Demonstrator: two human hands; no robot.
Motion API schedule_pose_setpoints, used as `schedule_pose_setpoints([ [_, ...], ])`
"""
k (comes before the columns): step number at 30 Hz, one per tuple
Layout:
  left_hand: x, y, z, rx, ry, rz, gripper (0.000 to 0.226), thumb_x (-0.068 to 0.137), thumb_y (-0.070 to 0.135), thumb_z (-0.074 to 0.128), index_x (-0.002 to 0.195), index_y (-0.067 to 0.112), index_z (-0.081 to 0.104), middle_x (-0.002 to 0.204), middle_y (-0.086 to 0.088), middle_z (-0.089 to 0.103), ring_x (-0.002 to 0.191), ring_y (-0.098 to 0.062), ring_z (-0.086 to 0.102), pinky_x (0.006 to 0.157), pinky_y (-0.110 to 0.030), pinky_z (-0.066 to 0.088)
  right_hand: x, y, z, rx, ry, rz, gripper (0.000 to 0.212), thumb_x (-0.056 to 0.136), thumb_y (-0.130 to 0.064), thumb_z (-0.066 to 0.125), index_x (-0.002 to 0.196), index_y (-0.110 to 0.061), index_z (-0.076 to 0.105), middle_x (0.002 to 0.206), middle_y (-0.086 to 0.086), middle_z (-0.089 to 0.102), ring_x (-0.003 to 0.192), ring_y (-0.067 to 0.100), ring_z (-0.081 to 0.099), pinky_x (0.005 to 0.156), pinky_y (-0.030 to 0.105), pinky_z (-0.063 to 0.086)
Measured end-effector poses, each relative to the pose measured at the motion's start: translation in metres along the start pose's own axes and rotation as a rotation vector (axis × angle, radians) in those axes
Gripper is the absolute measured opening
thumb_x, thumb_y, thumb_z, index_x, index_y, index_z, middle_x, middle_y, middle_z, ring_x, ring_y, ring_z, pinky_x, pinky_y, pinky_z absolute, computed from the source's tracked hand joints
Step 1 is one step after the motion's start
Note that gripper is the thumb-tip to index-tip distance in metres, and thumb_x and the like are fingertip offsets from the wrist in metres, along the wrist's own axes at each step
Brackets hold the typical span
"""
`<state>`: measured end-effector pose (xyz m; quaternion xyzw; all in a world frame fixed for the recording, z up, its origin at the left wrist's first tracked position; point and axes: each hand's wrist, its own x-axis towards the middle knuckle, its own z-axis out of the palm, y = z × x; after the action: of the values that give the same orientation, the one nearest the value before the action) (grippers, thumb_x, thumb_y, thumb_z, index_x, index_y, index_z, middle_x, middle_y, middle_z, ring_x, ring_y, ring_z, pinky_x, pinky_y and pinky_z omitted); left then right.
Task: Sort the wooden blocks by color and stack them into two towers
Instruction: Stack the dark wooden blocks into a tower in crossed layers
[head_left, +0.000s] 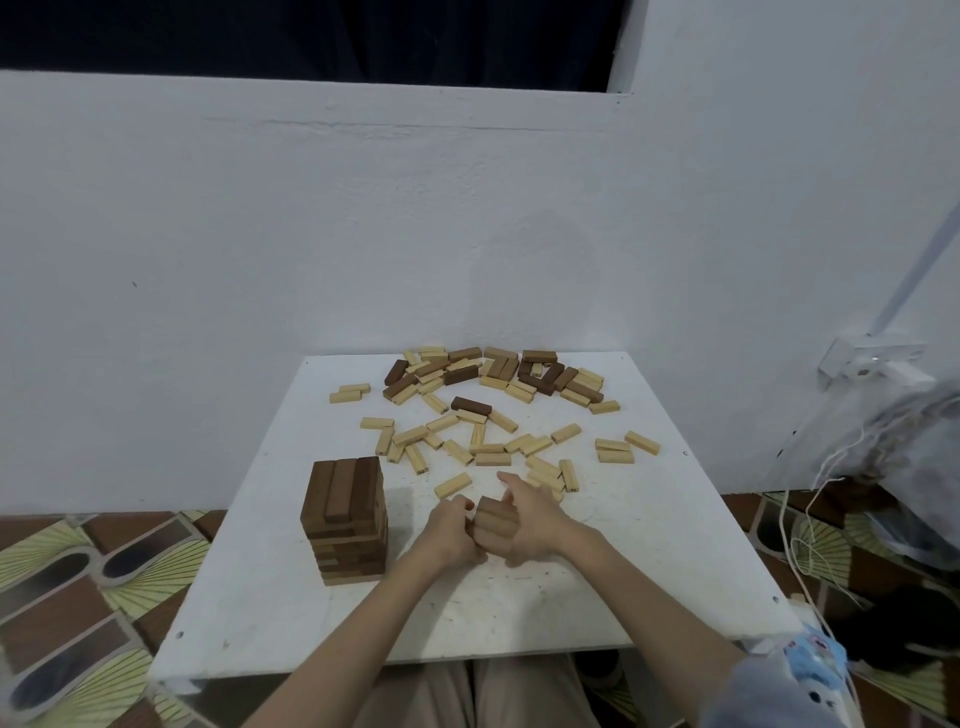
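head cam | looks forward-down | close over table | single view

No readable text, labels or numbers anywhere.

One tower of dark brown blocks with three blocks across its top layer, one white tabletop, two hands, left hand and right hand, roughly fifteen loose dark blocks, several dozen loose light blocks, exact counts unclear
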<state>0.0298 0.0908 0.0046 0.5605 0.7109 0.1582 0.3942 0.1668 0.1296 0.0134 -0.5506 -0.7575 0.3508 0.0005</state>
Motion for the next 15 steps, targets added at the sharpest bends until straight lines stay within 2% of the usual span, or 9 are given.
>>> schedule_pose_setpoints([
  [4, 0.000, -0.004, -0.002, 0.015, 0.031, -0.023, 0.059, 0.076, 0.008, 0.074, 0.127, 0.003, 0.044, 0.101, -0.002, 0.053, 0.090, -0.014, 0.048, 0.073, -0.020, 0.039, 0.003, -0.001, -0.007, 0.037, -0.053, -0.021, 0.107, 0.070, 0.002, 0.076, 0.150, -0.032, 0.013, 0.136, 0.002, 0.032, 0.112, 0.024, 0.043, 0.086, 0.036, 0.052],
  [8, -0.001, -0.007, -0.003, -0.054, 0.047, -0.064, 0.062, 0.076, 0.010, 0.075, 0.129, 0.006, 0.043, 0.099, -0.001, 0.053, 0.089, -0.015, 0.051, 0.071, -0.022, 0.042, 0.007, 0.005, -0.005, 0.061, -0.006, -0.025, 0.109, 0.068, 0.001, 0.076, 0.151, -0.030, 0.013, 0.147, 0.004, 0.029, 0.130, 0.026, 0.034, 0.098, 0.037, 0.045],
  [10, 0.000, -0.008, -0.004, -0.097, 0.067, -0.084, 0.063, 0.074, 0.010, 0.077, 0.128, 0.007, 0.045, 0.098, -0.001, 0.053, 0.089, -0.015, 0.051, 0.072, -0.023, 0.044, 0.007, 0.009, -0.005, 0.155, 0.050, 0.005, 0.101, 0.073, 0.000, 0.074, 0.151, -0.024, 0.015, 0.148, 0.007, 0.030, 0.135, 0.028, 0.032, 0.099, 0.035, 0.044],
  [13, 0.000, -0.011, -0.005, -0.155, 0.093, -0.101, 0.059, 0.074, 0.007, 0.077, 0.125, 0.009, 0.048, 0.093, 0.001, 0.054, 0.088, -0.015, 0.052, 0.066, -0.019, 0.043, 0.007, 0.018, -0.001, 0.475, 0.198, 0.129, 0.071, 0.083, 0.007, 0.059, 0.145, -0.013, 0.030, 0.132, 0.012, 0.045, 0.119, 0.026, 0.048, 0.067, 0.021, 0.047],
  [15, 0.001, -0.011, -0.004, -0.185, 0.110, -0.105, 0.056, 0.074, 0.005, 0.077, 0.122, 0.009, 0.050, 0.092, 0.001, 0.055, 0.087, -0.014, 0.052, 0.058, -0.015, 0.041, 0.007, 0.024, 0.002, 0.640, 0.300, 0.227, 0.058, 0.083, 0.011, 0.053, 0.137, -0.006, 0.041, 0.118, 0.012, 0.050, 0.097, 0.023, 0.054, 0.055, 0.021, 0.045],
])
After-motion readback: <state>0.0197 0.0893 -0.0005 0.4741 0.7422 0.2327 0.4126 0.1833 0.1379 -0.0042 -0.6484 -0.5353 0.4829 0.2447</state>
